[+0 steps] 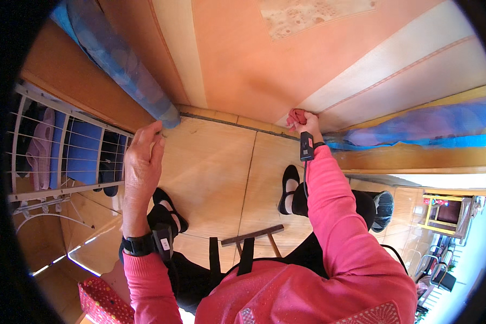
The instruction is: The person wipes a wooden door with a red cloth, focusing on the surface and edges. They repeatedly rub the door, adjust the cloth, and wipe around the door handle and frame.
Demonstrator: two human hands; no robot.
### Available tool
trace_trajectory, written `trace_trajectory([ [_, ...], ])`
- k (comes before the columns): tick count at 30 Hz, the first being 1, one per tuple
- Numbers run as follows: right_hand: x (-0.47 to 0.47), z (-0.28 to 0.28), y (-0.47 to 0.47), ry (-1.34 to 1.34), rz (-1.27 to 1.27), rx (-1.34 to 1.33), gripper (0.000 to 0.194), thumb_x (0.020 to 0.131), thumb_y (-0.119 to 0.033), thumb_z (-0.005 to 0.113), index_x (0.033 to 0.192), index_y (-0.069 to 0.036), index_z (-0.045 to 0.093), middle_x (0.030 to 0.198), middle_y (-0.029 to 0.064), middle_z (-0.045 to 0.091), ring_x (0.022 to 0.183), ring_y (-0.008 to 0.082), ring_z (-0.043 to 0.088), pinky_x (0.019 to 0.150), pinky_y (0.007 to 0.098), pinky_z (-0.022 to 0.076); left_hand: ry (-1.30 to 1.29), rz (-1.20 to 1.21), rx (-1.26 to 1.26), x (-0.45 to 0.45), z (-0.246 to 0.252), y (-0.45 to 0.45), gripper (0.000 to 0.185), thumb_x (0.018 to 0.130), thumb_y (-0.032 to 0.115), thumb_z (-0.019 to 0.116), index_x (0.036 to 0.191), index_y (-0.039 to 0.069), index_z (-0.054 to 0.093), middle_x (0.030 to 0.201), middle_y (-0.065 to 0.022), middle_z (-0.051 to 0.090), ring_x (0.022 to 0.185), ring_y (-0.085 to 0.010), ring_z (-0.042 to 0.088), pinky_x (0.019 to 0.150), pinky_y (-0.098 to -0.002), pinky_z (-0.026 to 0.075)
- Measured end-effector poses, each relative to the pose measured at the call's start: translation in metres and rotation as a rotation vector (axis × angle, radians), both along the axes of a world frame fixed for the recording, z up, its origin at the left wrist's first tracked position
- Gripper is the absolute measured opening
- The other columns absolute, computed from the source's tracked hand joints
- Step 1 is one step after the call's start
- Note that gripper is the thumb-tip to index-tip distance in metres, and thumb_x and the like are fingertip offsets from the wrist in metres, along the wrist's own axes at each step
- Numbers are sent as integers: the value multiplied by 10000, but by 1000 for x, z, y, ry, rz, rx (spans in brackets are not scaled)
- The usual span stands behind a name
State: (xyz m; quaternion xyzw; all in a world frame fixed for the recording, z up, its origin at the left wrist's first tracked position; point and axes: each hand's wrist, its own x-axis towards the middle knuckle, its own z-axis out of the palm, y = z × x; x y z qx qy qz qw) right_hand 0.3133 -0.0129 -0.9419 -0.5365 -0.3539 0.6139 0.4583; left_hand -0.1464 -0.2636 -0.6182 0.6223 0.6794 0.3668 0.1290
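Note:
My right hand (308,122) grips a crumpled reddish-pink cloth (296,117) low against the orange and cream patterned wall panel (243,60), near its bottom edge. My left hand (146,152) is raised at the left, fingers apart and holding nothing that shows. Close to its fingertips is the lower end of a rolled blue patterned curtain (168,115), though whether they touch cannot be told. Another blue curtain bundle (421,121) lies along the frame at the right. Both wrists carry a strapped dark device.
A white wire shoe rack (67,133) with slippers stands left. A small wooden stool (253,235) is between my legs on the tiled floor (210,170). Right, behind my leg, is a lined waste bin (382,210); farther off stands a yellow-framed chair (445,214).

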Motion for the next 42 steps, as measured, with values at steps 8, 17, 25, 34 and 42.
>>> trace_trajectory([
  [8,-54,243,-26,350,-395,89,43,955,-106,605,979,-130,632,863,3,662,787,151,651,721,354,572,-86,-29,71,1,5,-5,276,936,37,595,1208,-11,612,1103,-202,662,942,-309,691,816,-365,539],
  [17,-50,542,-27,-57,-283,740,140,915,-141,712,1035,-88,662,925,36,709,693,148,672,548,242,509,-105,-38,179,-1,1,-6,272,933,53,611,1199,-5,614,1119,-191,661,970,-326,686,830,-384,540],
  [25,-52,584,-3,-1319,-739,1333,354,797,-153,794,1072,-6,627,1033,190,679,959,359,658,878,434,518,-103,-47,166,-2,6,-9,286,908,31,618,1192,0,618,1082,-199,653,925,-362,669,808,-398,535],
  [34,-71,304,-61,-1257,-272,942,273,772,-28,724,1022,-74,622,984,188,646,932,390,630,818,473,517,-52,-46,82,2,1,-6,286,901,27,614,1187,2,617,1070,-190,657,906,-362,668,797,-405,538],
  [42,-79,363,-50,-1174,-235,1182,223,753,-35,723,955,-76,637,921,179,654,924,369,626,796,461,516,-88,-39,103,4,4,-6,270,903,23,606,1171,-2,628,1122,-198,663,978,-372,670,821,-400,546],
])
